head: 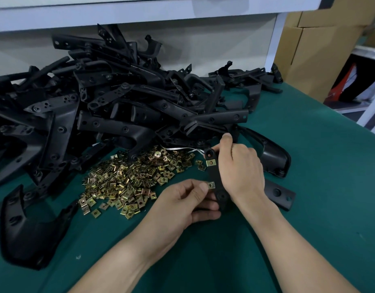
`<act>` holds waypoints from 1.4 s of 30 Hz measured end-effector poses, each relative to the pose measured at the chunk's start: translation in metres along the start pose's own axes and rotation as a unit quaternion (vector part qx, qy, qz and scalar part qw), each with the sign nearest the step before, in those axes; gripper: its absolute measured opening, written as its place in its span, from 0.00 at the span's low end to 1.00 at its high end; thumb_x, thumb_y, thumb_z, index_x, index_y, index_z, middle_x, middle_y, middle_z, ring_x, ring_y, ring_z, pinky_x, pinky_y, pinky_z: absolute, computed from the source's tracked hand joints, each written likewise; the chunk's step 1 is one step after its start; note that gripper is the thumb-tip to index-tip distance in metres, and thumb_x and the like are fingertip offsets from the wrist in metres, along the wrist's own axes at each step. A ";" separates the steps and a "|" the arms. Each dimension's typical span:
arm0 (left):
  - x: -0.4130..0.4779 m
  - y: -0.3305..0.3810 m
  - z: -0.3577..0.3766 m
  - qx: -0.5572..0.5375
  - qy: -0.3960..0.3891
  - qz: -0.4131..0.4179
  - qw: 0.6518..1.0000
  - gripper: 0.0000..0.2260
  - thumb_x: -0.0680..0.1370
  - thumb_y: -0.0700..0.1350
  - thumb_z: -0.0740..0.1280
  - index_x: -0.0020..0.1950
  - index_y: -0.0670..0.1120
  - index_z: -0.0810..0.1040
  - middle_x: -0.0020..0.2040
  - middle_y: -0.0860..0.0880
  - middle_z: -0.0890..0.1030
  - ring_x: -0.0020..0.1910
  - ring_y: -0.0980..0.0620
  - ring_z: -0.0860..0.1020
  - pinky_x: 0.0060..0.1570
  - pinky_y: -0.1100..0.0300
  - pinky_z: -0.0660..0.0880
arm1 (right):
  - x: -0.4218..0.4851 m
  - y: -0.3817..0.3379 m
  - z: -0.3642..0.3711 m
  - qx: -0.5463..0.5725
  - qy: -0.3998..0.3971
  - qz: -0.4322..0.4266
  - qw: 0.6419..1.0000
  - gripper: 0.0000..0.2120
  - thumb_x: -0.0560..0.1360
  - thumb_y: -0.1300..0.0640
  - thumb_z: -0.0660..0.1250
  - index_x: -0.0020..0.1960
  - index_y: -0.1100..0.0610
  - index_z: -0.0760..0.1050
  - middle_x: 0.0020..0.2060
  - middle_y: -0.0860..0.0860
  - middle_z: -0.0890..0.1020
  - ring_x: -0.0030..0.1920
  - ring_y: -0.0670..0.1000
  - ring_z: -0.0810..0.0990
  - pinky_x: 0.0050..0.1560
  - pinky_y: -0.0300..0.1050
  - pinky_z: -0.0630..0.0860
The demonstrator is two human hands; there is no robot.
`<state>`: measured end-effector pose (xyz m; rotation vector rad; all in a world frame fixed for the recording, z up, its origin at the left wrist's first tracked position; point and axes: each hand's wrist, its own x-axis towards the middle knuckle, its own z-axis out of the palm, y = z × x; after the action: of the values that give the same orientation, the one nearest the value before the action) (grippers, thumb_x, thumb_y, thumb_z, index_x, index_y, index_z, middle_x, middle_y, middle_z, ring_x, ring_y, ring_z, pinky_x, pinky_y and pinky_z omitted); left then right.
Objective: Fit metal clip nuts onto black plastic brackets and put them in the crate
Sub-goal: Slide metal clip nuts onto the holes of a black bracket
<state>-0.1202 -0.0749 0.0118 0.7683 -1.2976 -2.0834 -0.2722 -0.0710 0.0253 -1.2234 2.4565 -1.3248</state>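
Bracket [215,178] with 2 clip nuts [211,163], 1 in left hand [185,203].

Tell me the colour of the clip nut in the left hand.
Brassy gold; the clip nut shows best in the head view, pinched by the left hand.

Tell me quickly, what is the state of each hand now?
Left hand: closed, pinching a clip nut.
Right hand: closed, gripping the black bracket.

Green table mat [309,144], cardboard boxes [313,49] far right, white shelf frame [140,15] behind
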 end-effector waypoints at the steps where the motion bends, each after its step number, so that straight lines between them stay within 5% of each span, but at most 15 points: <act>1: 0.000 0.000 0.000 0.006 0.000 0.001 1.000 0.11 0.81 0.43 0.65 0.53 0.35 0.79 0.42 0.45 0.81 0.41 0.51 0.81 0.45 0.57 0.81 | -0.001 0.000 0.000 0.000 0.000 -0.002 1.000 0.29 0.85 0.43 0.46 0.41 0.44 0.84 0.30 0.44 0.73 0.36 0.53 0.70 0.44 0.48 0.64; 8: 0.001 -0.001 0.001 0.015 -0.001 0.004 1.000 0.09 0.76 0.46 0.67 0.47 0.40 0.82 0.40 0.46 0.81 0.39 0.52 0.81 0.44 0.57 0.81 | -0.002 -0.001 0.001 -0.005 -0.006 -0.005 1.000 0.29 0.85 0.43 0.46 0.41 0.44 0.84 0.30 0.44 0.73 0.37 0.54 0.71 0.44 0.49 0.65; 13: 0.000 0.004 -0.003 -0.011 -0.037 -0.018 0.999 0.11 0.81 0.43 0.63 0.52 0.37 0.83 0.45 0.42 0.82 0.41 0.51 0.81 0.45 0.57 0.80 | -0.001 0.002 0.001 -0.001 -0.001 -0.016 1.000 0.30 0.84 0.43 0.45 0.41 0.44 0.84 0.31 0.46 0.76 0.38 0.54 0.73 0.44 0.49 0.66; 19: 0.001 0.002 -0.001 0.000 -0.026 -0.002 1.000 0.10 0.77 0.45 0.66 0.49 0.39 0.81 0.39 0.47 0.81 0.38 0.53 0.80 0.43 0.59 0.80 | -0.002 -0.001 0.003 0.007 -0.003 -0.016 1.000 0.28 0.85 0.43 0.45 0.31 0.38 0.73 0.31 0.45 0.76 0.37 0.53 0.73 0.46 0.52 0.69; 25: 0.002 -0.001 0.002 0.020 -0.017 0.015 1.000 0.09 0.77 0.46 0.65 0.46 0.41 0.81 0.38 0.47 0.79 0.36 0.56 0.78 0.41 0.61 0.79 | -0.004 -0.003 0.005 0.019 0.004 -0.019 1.000 0.31 0.82 0.42 0.43 0.39 0.42 0.83 0.35 0.49 0.84 0.38 0.54 0.76 0.45 0.51 0.72; 33: 0.003 -0.002 0.003 0.037 -0.013 0.021 0.999 0.09 0.82 0.42 0.62 0.47 0.41 0.79 0.35 0.50 0.79 0.34 0.57 0.77 0.39 0.62 0.79 | -0.004 -0.004 0.005 0.012 0.012 -0.025 1.000 0.30 0.84 0.44 0.45 0.40 0.43 0.84 0.33 0.49 0.80 0.36 0.53 0.72 0.42 0.48 0.67; 42: 0.003 -0.003 0.003 0.093 -0.001 0.035 0.995 0.09 0.83 0.42 0.61 0.46 0.41 0.78 0.33 0.49 0.78 0.32 0.56 0.77 0.38 0.62 0.79 | -0.010 -0.007 0.004 -0.003 0.023 -0.046 0.999 0.31 0.84 0.45 0.45 0.42 0.48 0.86 0.36 0.52 0.85 0.40 0.57 0.81 0.41 0.48 0.68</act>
<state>-0.1249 -0.0741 0.0098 0.7867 -1.5149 -1.9272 -0.2595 -0.0694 0.0253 -1.3362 2.4638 -1.3855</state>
